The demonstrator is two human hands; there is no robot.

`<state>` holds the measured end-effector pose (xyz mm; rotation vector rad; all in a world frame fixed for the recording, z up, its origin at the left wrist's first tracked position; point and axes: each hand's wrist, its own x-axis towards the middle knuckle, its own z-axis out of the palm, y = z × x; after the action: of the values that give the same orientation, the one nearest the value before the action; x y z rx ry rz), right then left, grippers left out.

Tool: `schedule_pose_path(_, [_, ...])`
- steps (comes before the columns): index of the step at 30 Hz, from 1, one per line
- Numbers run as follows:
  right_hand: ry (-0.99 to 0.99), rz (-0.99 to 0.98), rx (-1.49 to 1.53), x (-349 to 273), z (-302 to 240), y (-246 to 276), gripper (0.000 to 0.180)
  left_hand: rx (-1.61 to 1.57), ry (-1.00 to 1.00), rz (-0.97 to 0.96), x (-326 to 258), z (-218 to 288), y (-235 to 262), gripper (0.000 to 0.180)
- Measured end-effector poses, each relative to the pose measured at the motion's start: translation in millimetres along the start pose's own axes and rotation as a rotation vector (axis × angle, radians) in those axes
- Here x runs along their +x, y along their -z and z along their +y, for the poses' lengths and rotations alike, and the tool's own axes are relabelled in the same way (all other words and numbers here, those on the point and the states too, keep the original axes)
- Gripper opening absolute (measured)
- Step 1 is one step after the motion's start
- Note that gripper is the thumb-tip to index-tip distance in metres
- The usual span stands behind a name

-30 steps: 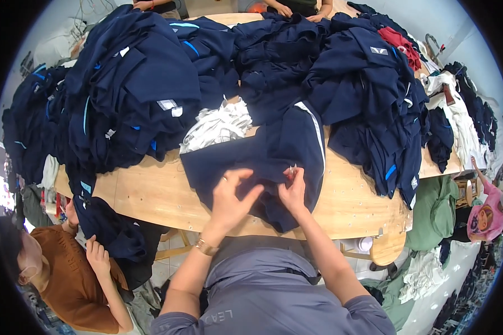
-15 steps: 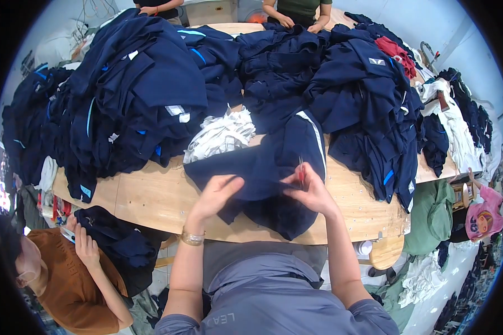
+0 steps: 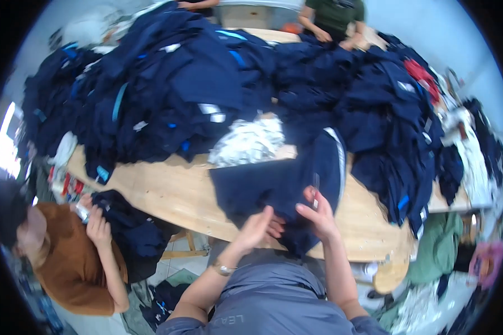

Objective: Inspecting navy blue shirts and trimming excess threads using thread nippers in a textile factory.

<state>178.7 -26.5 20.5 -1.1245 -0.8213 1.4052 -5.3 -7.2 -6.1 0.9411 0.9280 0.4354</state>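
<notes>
A navy garment (image 3: 257, 184) with a white stripe along its right side lies spread on the wooden table in front of me. Over its near part, my left hand (image 3: 257, 230) is loosely curved, thumb apart from the fingers; motion smears it slightly, and no cloth is visibly pinched. My right hand (image 3: 323, 219) is closed around small thread snips (image 3: 315, 195) with a red handle, their thin metal tips pointing away from me. Most of the snips' handle is hidden in the palm. A heap of white cloth pieces (image 3: 248, 142) sits just beyond the garment.
Large piles of navy garments cover the far left (image 3: 167, 95) and right (image 3: 383, 117) of the wooden table (image 3: 151, 187). A person in brown (image 3: 75, 251) handles navy cloth at left. Another in dark green (image 3: 332, 19) works across the table. A wooden stool (image 3: 390, 276) stands at lower right.
The whole view has shifted, so the table sits further right and lower. Both hands have come nearer to me and closer together; the left has left the garment's middle.
</notes>
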Motion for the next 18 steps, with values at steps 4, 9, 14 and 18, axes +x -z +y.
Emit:
schedule_pose_path(4, [0.053, -0.004, -0.162, -15.6, -5.7, -1.0, 0.055, -0.616, 0.202, -0.096, 12.8, -7.1, -8.4, 0.053])
schedule_pose_path(9, [0.112, 0.046, -0.315, -17.7, -4.6, 23.5, 0.065, -0.174, -0.133, -0.145, 11.9, 13.5, -10.4, 0.042])
schedule_pose_path(14, [0.122, 0.293, -0.410, 1.3, 22.5, 57.9, 0.028, 0.891, -0.640, 0.217, -56.9, 74.1, 48.1, 0.051])
schedule_pose_path(18, [0.116, 0.332, -0.555, 11.9, 41.9, 75.5, 0.034, 1.079, -0.822, 0.948, -124.2, 113.6, 72.9, 0.055])
